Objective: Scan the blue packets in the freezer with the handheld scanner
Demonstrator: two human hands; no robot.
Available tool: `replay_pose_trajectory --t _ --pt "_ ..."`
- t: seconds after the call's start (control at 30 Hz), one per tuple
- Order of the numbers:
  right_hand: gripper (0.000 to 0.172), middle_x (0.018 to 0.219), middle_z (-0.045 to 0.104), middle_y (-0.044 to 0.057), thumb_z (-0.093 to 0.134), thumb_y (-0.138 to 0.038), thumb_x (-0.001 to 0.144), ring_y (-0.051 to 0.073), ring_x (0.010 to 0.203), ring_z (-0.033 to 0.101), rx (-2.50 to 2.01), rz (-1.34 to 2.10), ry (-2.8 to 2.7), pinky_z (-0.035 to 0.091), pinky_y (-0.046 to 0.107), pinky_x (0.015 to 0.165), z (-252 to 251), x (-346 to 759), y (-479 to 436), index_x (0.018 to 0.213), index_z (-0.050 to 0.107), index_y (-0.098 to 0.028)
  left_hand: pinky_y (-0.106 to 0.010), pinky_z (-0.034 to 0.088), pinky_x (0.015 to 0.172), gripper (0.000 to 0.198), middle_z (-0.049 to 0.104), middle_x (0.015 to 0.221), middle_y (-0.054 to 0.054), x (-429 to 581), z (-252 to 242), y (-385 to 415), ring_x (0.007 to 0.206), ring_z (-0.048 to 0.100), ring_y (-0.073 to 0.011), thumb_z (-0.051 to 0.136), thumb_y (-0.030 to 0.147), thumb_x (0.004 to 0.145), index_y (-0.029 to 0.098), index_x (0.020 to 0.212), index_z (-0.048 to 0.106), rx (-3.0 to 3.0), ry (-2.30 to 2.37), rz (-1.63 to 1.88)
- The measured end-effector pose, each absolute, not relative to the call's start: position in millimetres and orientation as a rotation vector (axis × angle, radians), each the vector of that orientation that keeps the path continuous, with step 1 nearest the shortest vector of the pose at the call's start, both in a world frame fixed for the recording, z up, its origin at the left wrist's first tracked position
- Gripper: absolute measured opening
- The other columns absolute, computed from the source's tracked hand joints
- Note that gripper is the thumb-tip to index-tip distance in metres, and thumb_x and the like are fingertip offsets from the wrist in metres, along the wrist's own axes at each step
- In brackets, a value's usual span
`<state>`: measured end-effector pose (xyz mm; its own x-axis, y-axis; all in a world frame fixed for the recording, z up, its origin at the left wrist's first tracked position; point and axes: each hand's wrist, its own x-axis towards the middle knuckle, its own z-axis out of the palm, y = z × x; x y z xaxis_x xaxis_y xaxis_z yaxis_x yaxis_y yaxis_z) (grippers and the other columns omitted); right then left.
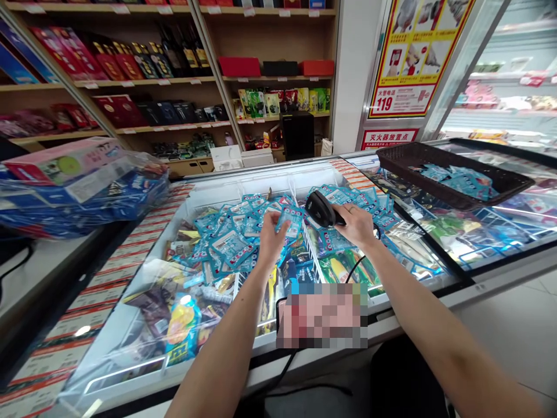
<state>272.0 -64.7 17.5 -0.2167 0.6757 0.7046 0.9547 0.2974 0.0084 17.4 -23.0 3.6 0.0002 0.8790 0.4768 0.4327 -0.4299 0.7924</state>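
Note:
My right hand (357, 223) is closed round the handle of a black barcode scanner (321, 209), its head aimed left over the freezer lid. My left hand (272, 235) pinches a small blue packet (288, 223) just in front of the scanner. Several more blue packets (230, 235) lie spread over the glass top of the chest freezer (435, 290). The scanner's black cable (354, 267) runs down toward me.
A dark woven basket (452, 171) holding more blue packets rests on the freezer at the right. Plastic-wrapped boxes (82, 183) sit on a counter at the left. Shelves of boxed goods (174, 75) line the back wall. A pixelated patch (322, 316) covers something at the freezer's near edge.

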Motion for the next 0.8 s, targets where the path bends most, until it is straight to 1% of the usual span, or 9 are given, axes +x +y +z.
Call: replay_pose_trajectory --t 0.07,0.13,0.2,0.23,0.33,0.43,0.5,0.63,0.8 --pt "0.034 0.092 0.065 0.006 0.052 -0.028 0.086 0.020 0.087 0.057 -1.425 -0.591 -1.997 0.038 0.027 0.073 17.9 271.6 -65.1 0.119 0.058 -0.022 -0.023 0.039 0.064 0.031 0.048 0.081 0.001 15.7 0.6 -20.4 0.071 0.049 -0.0105 0.061 0.039 0.079 0.021 0.099 0.045 1.709 1.337 1.524" --pt "0.034 0.092 0.065 0.006 0.054 -0.028 0.085 0.019 0.086 0.057 -1.410 -0.576 -2.014 0.039 0.027 0.073 17.8 271.4 -65.6 0.119 0.058 -0.023 -0.021 0.034 0.055 0.032 0.037 0.070 0.005 13.1 -2.3 -17.4 0.059 0.040 -0.0081 0.060 0.041 0.079 0.022 0.098 0.042 1.568 1.360 1.568" --pt "0.035 0.091 0.065 0.005 0.055 -0.028 0.085 0.018 0.085 0.058 -1.389 -0.563 -2.040 0.039 0.026 0.072 17.5 271.3 -66.1 0.119 0.058 -0.023 -0.021 0.030 0.051 0.035 0.029 0.066 0.006 10.4 -4.6 -14.6 0.053 0.034 -0.0077 0.058 0.044 0.080 0.023 0.100 0.039 1.472 1.382 1.589" --pt "0.035 0.091 0.065 0.005 0.055 -0.029 0.085 0.018 0.085 0.058 -1.372 -0.557 -2.057 0.039 0.026 0.072 17.4 271.1 -66.4 0.119 0.058 -0.023 -0.022 0.030 0.050 0.037 0.027 0.066 0.007 9.4 -5.3 -13.4 0.053 0.033 -0.0079 0.057 0.045 0.080 0.023 0.102 0.038 1.444 1.385 1.598" --pt "0.033 0.090 0.065 0.005 0.056 -0.030 0.084 0.018 0.086 0.058 -1.306 -0.538 -2.120 0.040 0.026 0.073 17.1 269.6 -67.4 0.117 0.059 -0.022 -0.022 0.031 0.051 0.034 0.026 0.066 0.006 7.7 -6.0 -11.4 0.053 0.034 -0.0086 0.052 0.047 0.082 0.023 0.102 0.038 1.435 1.376 1.608" --pt "0.031 0.091 0.065 0.005 0.056 -0.028 0.083 0.018 0.089 0.058 -1.260 -0.526 -2.160 0.040 0.026 0.074 17.1 267.2 -68.7 0.113 0.061 -0.023 -0.022 0.032 0.051 0.023 0.026 0.066 0.006 7.5 -4.6 -11.5 0.053 0.034 -0.0083 0.051 0.042 0.083 0.022 0.087 0.040 1.468 1.380 1.593" --pt "0.030 0.091 0.065 0.005 0.056 -0.026 0.082 0.018 0.089 0.058 -1.246 -0.518 -2.171 0.040 0.026 0.075 17.0 265.8 -69.5 0.112 0.061 -0.023 -0.021 0.031 0.050 0.020 0.026 0.065 0.006 7.7 -3.3 -12.0 0.053 0.033 -0.0080 0.053 0.037 0.082 0.022 0.082 0.039 1.471 1.369 1.594" --pt "0.030 0.091 0.066 0.005 0.057 -0.026 0.081 0.018 0.089 0.058 -1.240 -0.496 -2.192 0.040 0.027 0.075 16.9 264.7 -70.4 0.111 0.062 -0.022 -0.021 0.032 0.050 0.018 0.028 0.064 0.006 7.6 -2.6 -12.5 0.052 0.033 -0.0079 0.053 0.033 0.082 0.022 0.082 0.038 1.461 1.348 1.605" --pt "0.028 0.090 0.066 0.004 0.057 -0.027 0.082 0.018 0.087 0.059 -1.223 -0.491 -2.226 0.040 0.026 0.073 16.7 264.4 -70.1 0.109 0.062 -0.023 -0.021 0.035 0.053 0.023 0.029 0.066 0.006 5.7 -6.6 -10.5 0.054 0.035 -0.0079 0.052 0.038 0.082 0.022 0.081 0.035 1.448 1.426 1.597"
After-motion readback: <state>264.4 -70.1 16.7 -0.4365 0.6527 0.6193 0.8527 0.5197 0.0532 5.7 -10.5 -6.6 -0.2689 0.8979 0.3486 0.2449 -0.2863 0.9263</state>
